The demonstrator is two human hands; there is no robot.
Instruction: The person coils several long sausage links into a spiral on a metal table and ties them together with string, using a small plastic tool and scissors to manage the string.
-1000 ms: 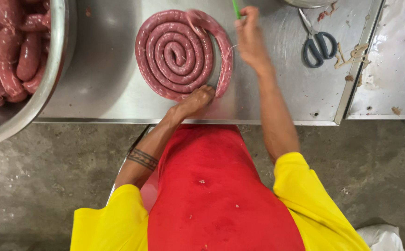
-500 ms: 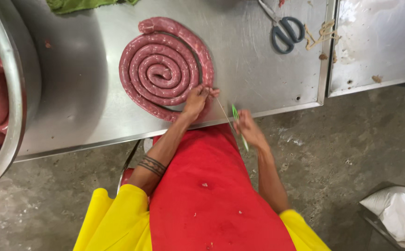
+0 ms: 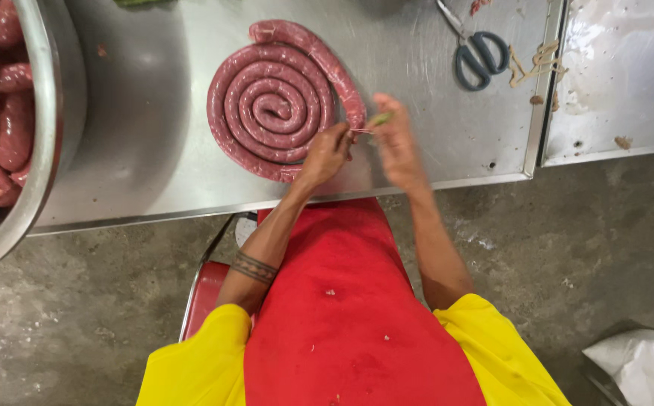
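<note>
Head view: coiled sausage [image 3: 274, 101] lay whole near the bench [image 3: 154, 150] front edge, its outer end at the hands. Left hand [image 3: 327, 154] fingers pinched on the thin string [image 3: 362, 132]; right hand [image 3: 396, 139] fingers closed on a green piece. Tie apparently unfinished; scissors [image 3: 477, 53] idle at the back edge.

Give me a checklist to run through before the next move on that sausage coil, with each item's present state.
1. Both hands at the coil's outer end: ok, left hand and right hand meet there.
2. Sausage coil fully on the steel table: ok, though its near edge lies close to the rim.
3. String pinched between the hands: ok, a thin line shows.
4. Green piece at the right fingers: cannot tell what it is.
5. Scissors on the table: ok, lying apart.
6. Metal bowl away from the hands: ok.
</note>
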